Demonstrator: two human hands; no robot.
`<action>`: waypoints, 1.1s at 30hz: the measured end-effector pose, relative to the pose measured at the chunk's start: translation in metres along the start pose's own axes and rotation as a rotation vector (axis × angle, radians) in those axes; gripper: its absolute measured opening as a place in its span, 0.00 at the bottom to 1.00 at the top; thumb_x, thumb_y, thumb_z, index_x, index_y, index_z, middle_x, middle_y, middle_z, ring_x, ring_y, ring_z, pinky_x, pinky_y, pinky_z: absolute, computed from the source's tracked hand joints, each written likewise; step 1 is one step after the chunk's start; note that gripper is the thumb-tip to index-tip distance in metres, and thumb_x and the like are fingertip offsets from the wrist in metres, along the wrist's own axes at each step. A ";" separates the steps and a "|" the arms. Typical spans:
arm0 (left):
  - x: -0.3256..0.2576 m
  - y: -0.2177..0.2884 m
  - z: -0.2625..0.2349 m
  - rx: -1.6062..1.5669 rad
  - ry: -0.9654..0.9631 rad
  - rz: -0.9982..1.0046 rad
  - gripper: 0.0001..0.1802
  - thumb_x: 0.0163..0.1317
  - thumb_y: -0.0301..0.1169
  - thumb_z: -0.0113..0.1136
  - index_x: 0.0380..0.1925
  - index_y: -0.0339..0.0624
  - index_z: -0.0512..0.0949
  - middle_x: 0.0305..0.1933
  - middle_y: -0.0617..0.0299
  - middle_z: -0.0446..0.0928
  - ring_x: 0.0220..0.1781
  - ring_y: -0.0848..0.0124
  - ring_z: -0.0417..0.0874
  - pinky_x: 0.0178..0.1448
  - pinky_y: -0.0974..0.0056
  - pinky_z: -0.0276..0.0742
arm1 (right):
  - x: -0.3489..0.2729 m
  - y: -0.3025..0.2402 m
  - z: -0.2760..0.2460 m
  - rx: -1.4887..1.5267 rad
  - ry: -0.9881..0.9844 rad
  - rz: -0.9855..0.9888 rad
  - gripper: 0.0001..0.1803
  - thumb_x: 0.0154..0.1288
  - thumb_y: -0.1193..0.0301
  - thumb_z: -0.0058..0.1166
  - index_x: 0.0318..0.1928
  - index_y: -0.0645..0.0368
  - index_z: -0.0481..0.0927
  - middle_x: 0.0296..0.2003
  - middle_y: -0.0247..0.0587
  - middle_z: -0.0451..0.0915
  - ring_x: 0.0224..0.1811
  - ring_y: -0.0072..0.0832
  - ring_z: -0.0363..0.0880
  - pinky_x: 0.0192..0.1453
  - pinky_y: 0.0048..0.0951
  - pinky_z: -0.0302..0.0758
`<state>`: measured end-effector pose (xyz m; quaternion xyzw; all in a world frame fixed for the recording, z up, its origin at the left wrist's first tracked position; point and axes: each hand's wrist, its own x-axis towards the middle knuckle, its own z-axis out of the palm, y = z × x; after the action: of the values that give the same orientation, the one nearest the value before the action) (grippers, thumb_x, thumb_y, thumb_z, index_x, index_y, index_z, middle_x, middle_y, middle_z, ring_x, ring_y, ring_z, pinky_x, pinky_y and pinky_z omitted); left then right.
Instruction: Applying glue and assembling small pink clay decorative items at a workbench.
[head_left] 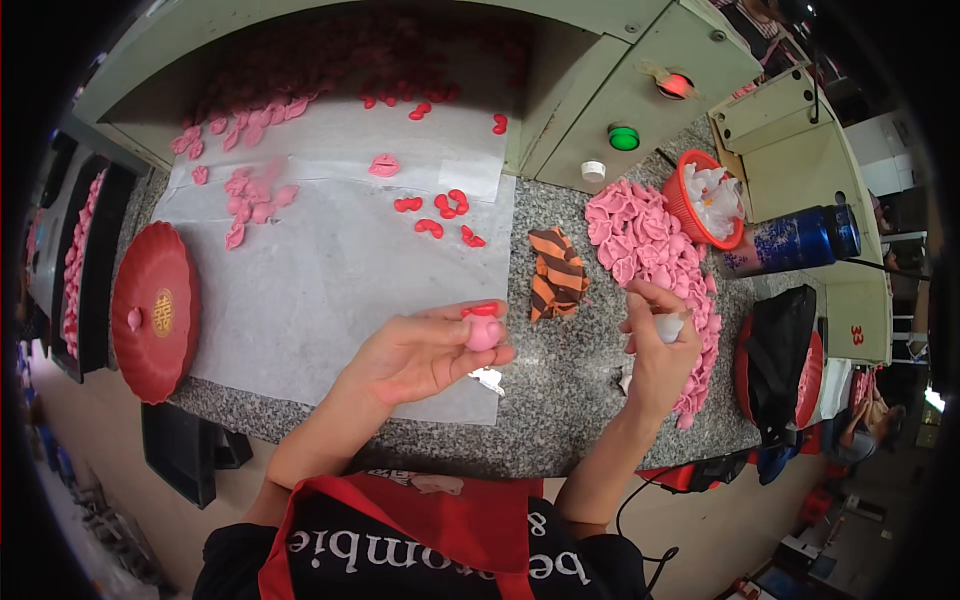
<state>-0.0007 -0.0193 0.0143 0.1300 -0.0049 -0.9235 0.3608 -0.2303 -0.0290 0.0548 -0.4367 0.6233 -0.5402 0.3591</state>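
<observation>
My left hand (425,352) holds a small pink piece with a red lip-shaped part on top (483,326), pinched between thumb and fingers over the white sheet (320,270). My right hand (660,350) grips a small whitish tube or bottle (668,327), its tip pointing left toward the pink piece. This hand hovers at the edge of a heap of pink pieces (650,250) on the granite counter (570,400). Loose red lip-shaped parts (440,212) lie on the sheet beyond my hands.
A red round lid (155,312) lies at the left. An orange and black striped cloth (557,272) sits mid-counter. A red basket (708,198), blue bottle (800,240), machine panel with red and green buttons (640,105) and more pink pieces (250,195) lie behind.
</observation>
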 end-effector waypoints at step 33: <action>0.006 -0.018 0.007 0.237 0.161 -0.046 0.15 0.57 0.32 0.53 0.40 0.32 0.72 0.39 0.53 0.75 0.44 0.62 0.77 0.49 0.67 0.73 | -0.043 -0.012 -0.004 0.084 -0.238 -0.047 0.07 0.47 0.82 0.51 0.30 0.64 0.76 0.25 0.31 0.73 0.27 0.17 0.70 0.30 0.15 0.65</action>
<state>-0.0187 -0.0105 0.0179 0.2454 -0.0817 -0.9111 0.3208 -0.2166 0.0119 0.0665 -0.4968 0.5428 -0.5186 0.4355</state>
